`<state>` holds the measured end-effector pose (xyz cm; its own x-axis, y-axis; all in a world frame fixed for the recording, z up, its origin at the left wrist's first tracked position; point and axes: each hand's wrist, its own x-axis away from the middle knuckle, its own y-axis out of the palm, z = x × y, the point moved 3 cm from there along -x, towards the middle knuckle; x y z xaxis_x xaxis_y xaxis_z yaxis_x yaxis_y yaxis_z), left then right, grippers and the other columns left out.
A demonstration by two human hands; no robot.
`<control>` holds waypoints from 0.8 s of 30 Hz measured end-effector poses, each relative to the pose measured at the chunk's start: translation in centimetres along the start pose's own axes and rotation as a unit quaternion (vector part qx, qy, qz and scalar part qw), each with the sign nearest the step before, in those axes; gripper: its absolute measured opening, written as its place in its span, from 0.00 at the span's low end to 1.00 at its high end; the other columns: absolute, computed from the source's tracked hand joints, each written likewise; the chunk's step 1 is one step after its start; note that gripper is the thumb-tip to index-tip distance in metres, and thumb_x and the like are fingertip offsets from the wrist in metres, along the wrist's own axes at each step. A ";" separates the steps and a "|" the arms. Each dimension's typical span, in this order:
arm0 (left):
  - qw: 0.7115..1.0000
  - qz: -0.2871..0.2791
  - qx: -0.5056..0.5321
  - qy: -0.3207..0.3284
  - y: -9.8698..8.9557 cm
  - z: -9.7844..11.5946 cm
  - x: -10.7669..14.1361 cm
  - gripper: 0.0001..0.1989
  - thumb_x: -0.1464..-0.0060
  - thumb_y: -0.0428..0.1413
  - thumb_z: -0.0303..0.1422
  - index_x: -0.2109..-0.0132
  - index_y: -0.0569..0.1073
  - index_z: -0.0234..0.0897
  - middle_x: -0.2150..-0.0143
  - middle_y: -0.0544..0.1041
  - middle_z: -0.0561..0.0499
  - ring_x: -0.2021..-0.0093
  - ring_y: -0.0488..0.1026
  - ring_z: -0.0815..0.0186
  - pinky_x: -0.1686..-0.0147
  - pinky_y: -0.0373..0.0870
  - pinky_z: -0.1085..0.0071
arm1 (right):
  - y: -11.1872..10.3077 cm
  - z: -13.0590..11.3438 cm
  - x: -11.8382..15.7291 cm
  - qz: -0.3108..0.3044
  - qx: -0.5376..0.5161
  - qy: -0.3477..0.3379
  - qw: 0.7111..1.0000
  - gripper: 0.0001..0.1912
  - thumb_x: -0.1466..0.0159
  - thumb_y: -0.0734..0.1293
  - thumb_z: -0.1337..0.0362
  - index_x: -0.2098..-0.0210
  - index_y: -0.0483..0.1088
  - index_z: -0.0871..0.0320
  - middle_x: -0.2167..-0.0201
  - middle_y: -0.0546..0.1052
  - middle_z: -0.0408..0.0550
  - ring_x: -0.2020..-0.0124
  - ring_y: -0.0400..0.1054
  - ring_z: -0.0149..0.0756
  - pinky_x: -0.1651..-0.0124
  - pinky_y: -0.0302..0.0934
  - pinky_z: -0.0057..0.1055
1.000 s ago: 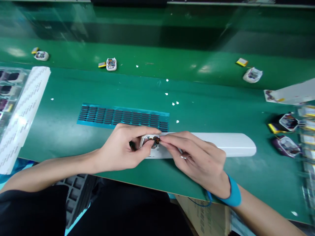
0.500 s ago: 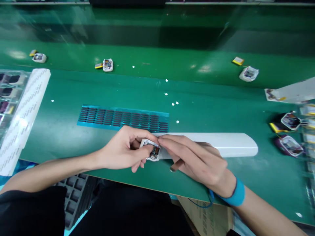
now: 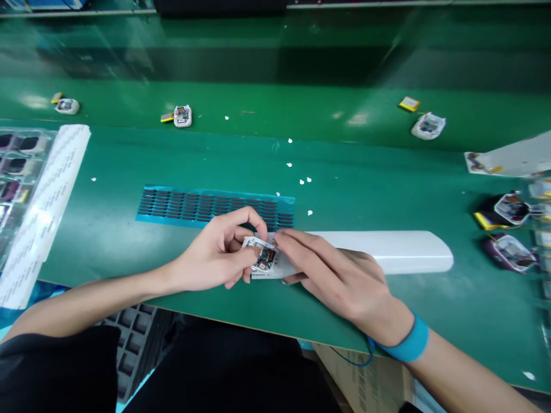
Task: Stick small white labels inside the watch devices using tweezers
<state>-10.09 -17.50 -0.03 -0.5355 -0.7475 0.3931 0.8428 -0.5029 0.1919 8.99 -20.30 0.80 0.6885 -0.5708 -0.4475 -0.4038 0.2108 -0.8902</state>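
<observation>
A small white housing (image 3: 263,256) with an exposed circuit board is pinched between the thumb and fingers of my left hand (image 3: 224,246). My right hand (image 3: 340,272), with a blue wrist strap (image 3: 412,342), is at its right edge, fingertips pressed together there. A thin brown-grey tool (image 3: 294,279) sticks out from under the right palm. Beneath both hands lies a long white strip (image 3: 404,251) with a rounded right end. Behind my left hand is a blue sheet (image 3: 189,205) carrying rows of small dark pieces.
Similar white housings with yellow batteries stand along the back, one at the left (image 3: 183,116), another at the right (image 3: 429,126). A clear tray (image 3: 26,166) and white printed strip (image 3: 47,212) are at far left. Dark and purple housings (image 3: 510,252) sit at the right. Small white bits dot the green bench (image 3: 365,195).
My left hand has shifted slightly left with the white housing, and its index finger is more bent. The right fingertips remain beside it. The tool under the right palm has tilted flatter.
</observation>
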 end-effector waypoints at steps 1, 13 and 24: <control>1.000 0.003 -0.004 0.005 0.0 -0.1 0.0 0.09 0.47 0.57 0.25 0.60 0.65 0.37 0.78 0.72 0.58 0.85 0.70 0.74 0.90 0.61 0.84 | 0.1 0.0 0.0 0.004 -0.003 0.005 1.000 0.15 0.30 0.61 0.76 0.45 0.69 0.65 0.51 0.82 0.55 0.62 0.80 0.37 0.69 0.74 0.30; 0.982 0.050 -0.146 0.108 0.9 -0.4 1.0 0.07 0.41 0.55 0.25 0.60 0.64 0.37 0.76 0.71 0.59 0.81 0.76 0.69 0.83 0.67 0.79 | 0.5 -0.7 0.3 0.000 -0.088 -0.002 0.996 0.20 0.32 0.62 0.77 0.41 0.65 0.71 0.49 0.79 0.66 0.50 0.78 0.44 0.55 0.78 0.32; 0.911 0.101 -0.259 0.306 1.1 0.1 2.1 0.11 0.45 0.57 0.20 0.67 0.63 0.37 0.76 0.68 0.60 0.79 0.65 0.78 0.78 0.63 0.83 | 0.5 -0.4 -0.6 0.037 -0.329 0.129 0.935 0.14 0.30 0.62 0.74 0.48 0.71 0.58 0.55 0.83 0.49 0.59 0.80 0.31 0.56 0.75 0.23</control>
<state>-10.23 -19.57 1.10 -0.4359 -0.8696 -0.2320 0.8739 -0.3474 -0.3400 8.17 -20.17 0.62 0.5106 -0.7642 -0.3941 -0.7859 -0.2288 -0.5745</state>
